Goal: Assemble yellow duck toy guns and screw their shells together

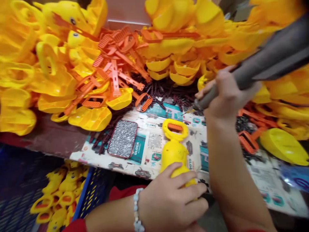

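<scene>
My left hand, with a beaded bracelet on the wrist, lies with its fingers curled over the body of a yellow plastic duck toy. The toy rests on the printed sheet, and its ring handle with an orange insert points away from me. My right hand is wrapped around a grey electric screwdriver. Its thin bit points down and left, above and apart from the toy's handle. Left of the toy lies a red-rimmed rectangle with a speckled silver surface.
Yellow shell halves heap at the left, back and right. Orange strips with grilles and thin dark sticks lie at the back middle. Small screws are piled at the right. A blue crate with yellow duck toys stands lower left.
</scene>
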The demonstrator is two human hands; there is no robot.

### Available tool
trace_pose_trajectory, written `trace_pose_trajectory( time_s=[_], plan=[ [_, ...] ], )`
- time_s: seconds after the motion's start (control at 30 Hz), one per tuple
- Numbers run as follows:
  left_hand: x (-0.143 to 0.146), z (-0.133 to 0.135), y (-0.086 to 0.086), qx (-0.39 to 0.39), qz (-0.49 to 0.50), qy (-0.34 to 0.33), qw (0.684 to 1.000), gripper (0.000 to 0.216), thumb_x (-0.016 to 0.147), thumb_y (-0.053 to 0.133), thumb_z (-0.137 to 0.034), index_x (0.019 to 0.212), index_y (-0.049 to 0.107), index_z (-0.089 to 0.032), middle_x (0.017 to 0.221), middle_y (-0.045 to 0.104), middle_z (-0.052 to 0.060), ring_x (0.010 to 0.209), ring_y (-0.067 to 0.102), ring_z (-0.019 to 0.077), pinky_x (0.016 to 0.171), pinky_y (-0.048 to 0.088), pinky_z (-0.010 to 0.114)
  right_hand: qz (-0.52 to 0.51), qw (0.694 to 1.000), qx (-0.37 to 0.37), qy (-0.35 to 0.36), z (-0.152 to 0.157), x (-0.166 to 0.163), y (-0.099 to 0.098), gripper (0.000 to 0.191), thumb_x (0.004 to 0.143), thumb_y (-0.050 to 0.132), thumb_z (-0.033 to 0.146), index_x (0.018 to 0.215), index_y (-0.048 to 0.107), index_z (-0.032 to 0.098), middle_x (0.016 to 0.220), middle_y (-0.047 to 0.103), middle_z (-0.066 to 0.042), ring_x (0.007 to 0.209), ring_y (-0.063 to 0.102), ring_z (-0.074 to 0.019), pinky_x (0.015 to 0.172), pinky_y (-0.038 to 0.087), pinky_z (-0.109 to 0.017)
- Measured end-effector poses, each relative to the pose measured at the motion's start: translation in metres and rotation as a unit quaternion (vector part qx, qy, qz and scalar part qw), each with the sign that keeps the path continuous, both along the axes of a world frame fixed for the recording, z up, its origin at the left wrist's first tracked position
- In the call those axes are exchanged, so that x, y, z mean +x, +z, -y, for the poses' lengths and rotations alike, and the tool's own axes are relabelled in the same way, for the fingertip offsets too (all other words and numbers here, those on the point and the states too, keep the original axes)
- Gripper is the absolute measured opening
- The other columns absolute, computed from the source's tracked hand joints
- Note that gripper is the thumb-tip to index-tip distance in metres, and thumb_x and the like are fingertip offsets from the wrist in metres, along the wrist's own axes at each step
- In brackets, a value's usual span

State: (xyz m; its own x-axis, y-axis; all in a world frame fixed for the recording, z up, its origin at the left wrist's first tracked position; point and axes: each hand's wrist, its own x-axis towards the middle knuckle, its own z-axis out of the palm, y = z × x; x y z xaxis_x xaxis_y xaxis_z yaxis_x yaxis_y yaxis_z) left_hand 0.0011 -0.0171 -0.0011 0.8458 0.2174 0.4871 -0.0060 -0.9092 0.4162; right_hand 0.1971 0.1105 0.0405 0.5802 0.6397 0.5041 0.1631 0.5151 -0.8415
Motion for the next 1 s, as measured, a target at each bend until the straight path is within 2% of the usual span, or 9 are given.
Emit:
trace_pose_trajectory(
  time_s=[0.07,0.3,0.5,0.67,0.83,0.93,1.0],
  plan=[
    [0.004,0.001,-0.002,-0.022,-0.019,-0.007,1.0,0.035,0.09,0.045,-0.046,0.097,0.062,-0.017,0.118,0.064,0.004,0.117,0.05,0.0232,0.102,0.038,0.045,0.013,0.999,0.026,-0.025,-0.005,0.004,0.001,0.017,0.072,0.06,0.027,0.076,0.045,0.019,0.048,0.039,0.007,0.035,0.038,-0.0113,0.034,0.038,-0.023],
    [0.014,0.007,-0.01,-0.026,0.019,0.039,0.999,0.021,0.087,0.053,-0.036,0.086,0.062,-0.018,0.103,0.066,0.0,0.108,0.054,0.019,0.094,0.041,0.042,-0.008,1.0,-0.007,-0.012,-0.009,-0.005,0.006,0.016,0.065,0.061,0.029,0.07,0.049,0.02,0.047,0.039,0.005,0.035,0.037,-0.0114,0.031,0.038,-0.025],
    [0.015,0.009,-0.017,-0.017,0.057,0.063,0.996,0.018,0.086,0.055,-0.035,0.083,0.064,-0.02,0.105,0.068,-0.001,0.108,0.054,0.0191,0.095,0.04,0.041,-0.012,1.0,-0.024,0.001,-0.006,-0.007,0.0,0.014,0.068,0.06,0.027,0.072,0.049,0.019,0.046,0.039,0.006,0.034,0.038,-0.0119,0.03,0.036,-0.024],
    [0.015,0.007,-0.014,-0.022,0.056,0.068,0.996,0.016,0.085,0.056,-0.034,0.081,0.065,-0.021,0.104,0.068,-0.003,0.107,0.055,0.0188,0.093,0.041,0.04,-0.015,1.0,-0.017,-0.003,-0.007,-0.014,-0.012,0.013,0.067,0.06,0.026,0.071,0.049,0.02,0.045,0.043,0.006,0.032,0.038,-0.012,0.029,0.035,-0.024],
    [0.017,0.007,-0.012,-0.024,0.069,0.079,0.994,0.017,0.086,0.054,-0.03,0.077,0.065,-0.022,0.101,0.07,-0.003,0.104,0.056,0.0179,0.093,0.041,0.039,0.001,1.0,-0.015,-0.002,-0.004,-0.019,-0.014,0.013,0.072,0.06,0.024,0.069,0.048,0.02,0.047,0.043,0.005,0.032,0.039,-0.0123,0.03,0.034,-0.023],
    [0.016,0.008,-0.015,-0.039,0.075,0.061,0.995,0.021,0.086,0.053,-0.035,0.078,0.065,-0.02,0.101,0.069,-0.002,0.104,0.056,0.0185,0.093,0.041,0.041,0.019,1.0,0.008,0.005,0.003,-0.025,-0.015,0.016,0.077,0.058,0.02,0.067,0.046,0.02,0.047,0.043,0.005,0.034,0.04,-0.0123,0.031,0.035,-0.022],
    [0.015,0.008,-0.017,-0.048,0.074,0.05,0.995,0.028,0.086,0.052,-0.043,0.078,0.064,-0.019,0.099,0.069,-0.001,0.103,0.057,0.0193,0.092,0.041,0.042,0.005,0.999,0.035,-0.02,0.008,-0.03,-0.018,0.014,0.075,0.058,0.019,0.07,0.045,0.021,0.048,0.043,0.006,0.035,0.04,-0.0124,0.032,0.035,-0.022]
  ],
)
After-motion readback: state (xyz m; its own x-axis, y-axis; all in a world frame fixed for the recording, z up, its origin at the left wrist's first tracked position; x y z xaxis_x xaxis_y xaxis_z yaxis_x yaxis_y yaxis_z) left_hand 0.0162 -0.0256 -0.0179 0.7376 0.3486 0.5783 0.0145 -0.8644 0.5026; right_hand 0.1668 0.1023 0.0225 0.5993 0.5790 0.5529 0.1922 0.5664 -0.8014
